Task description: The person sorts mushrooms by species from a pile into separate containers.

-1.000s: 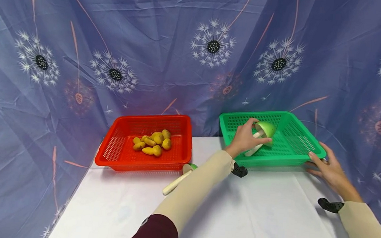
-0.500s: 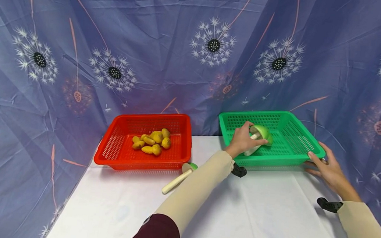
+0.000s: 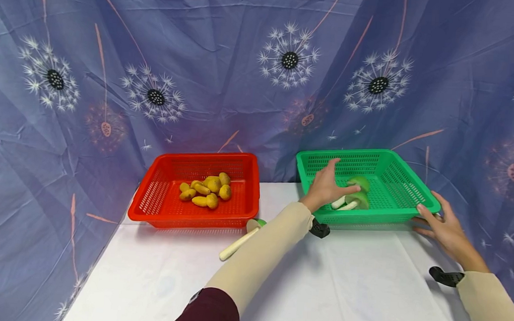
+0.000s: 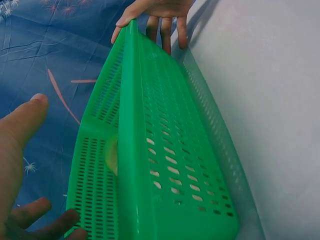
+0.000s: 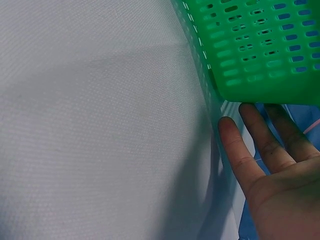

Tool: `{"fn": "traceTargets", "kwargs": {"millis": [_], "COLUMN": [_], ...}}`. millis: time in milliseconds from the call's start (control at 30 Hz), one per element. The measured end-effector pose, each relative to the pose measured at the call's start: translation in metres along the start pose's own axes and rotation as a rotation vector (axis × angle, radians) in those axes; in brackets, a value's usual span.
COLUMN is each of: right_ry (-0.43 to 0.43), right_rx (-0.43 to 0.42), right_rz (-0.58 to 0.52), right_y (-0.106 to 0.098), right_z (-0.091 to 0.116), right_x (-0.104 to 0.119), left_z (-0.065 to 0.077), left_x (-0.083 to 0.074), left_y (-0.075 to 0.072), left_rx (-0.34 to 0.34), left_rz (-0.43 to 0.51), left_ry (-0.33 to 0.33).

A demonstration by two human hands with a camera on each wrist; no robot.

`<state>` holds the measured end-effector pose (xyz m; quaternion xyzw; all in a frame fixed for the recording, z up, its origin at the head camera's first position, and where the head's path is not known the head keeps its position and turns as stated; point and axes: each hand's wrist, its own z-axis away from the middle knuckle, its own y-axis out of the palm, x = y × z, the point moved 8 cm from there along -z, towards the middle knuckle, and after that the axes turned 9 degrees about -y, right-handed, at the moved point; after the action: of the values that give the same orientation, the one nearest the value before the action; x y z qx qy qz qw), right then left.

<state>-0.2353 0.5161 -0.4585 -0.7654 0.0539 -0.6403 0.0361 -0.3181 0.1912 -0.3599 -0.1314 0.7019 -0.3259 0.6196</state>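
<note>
My left hand (image 3: 324,187) hovers over the left part of the green basket (image 3: 397,210), its thumb and index finger spread apart with nothing between them. Two mushroom-shaped things with green caps and white stems lie inside: one cap (image 3: 360,181) sits farther back, the other mushroom-shaped thing (image 3: 358,201) nearer the front wall. My right hand (image 3: 446,236) holds the basket's front right corner, thumb over the rim. In the right wrist view, that hand's other fingers (image 5: 240,150) extend straight below the corner.
A red basket (image 3: 154,220) at the left holds several small yellow potato-like pieces (image 3: 212,185). Another green-capped mushroom-shaped thing (image 3: 238,245) lies in front of it on the white table (image 3: 365,282), partly behind the left sleeve. A blue dandelion-print cloth (image 3: 228,54) hangs close behind both baskets.
My left hand has lowered the green-capped mushroom-shaped thing into the green basket beside the other one and let go, its fingers now spread. The right hand stays at the corner.
</note>
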Motion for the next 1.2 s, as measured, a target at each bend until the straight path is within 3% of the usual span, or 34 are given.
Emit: {"fn": "traceTargets", "kwargs": {"millis": [300, 467, 600, 833, 1100, 1200], "right_ry": [-0.004, -0.003, -0.005, 0.012, 0.007, 0.009], "right_rx": [0.005, 0.007, 0.002, -0.011, -0.021, -0.028], "right_rz": [0.104, 0.007, -0.039, -0.017, -0.042, -0.050], "right_y": [0.001, 0.003, 0.004, 0.003, 0.005, 0.006], "right_z": [-0.001, -0.002, -0.002, -0.001, -0.002, -0.004], "right_x": [-0.001, -0.004, -0.003, -0.002, -0.002, -0.003], "left_z": [0.003, 0.015, 0.031, 0.067, 0.116, 0.131], "left_x": [0.006, 0.008, 0.016, 0.042, 0.077, 0.093], "left_y": [-0.010, -0.022, -0.032, -0.037, -0.048, -0.055], "left_rx": [-0.008, 0.014, 0.020, 0.001, -0.120, -0.165], "left_rz": [-0.050, -0.124, -0.198, -0.321, -0.535, -0.610], "left_ry": [0.045, 0.099, 0.148, 0.234, 0.321, 0.303]}}
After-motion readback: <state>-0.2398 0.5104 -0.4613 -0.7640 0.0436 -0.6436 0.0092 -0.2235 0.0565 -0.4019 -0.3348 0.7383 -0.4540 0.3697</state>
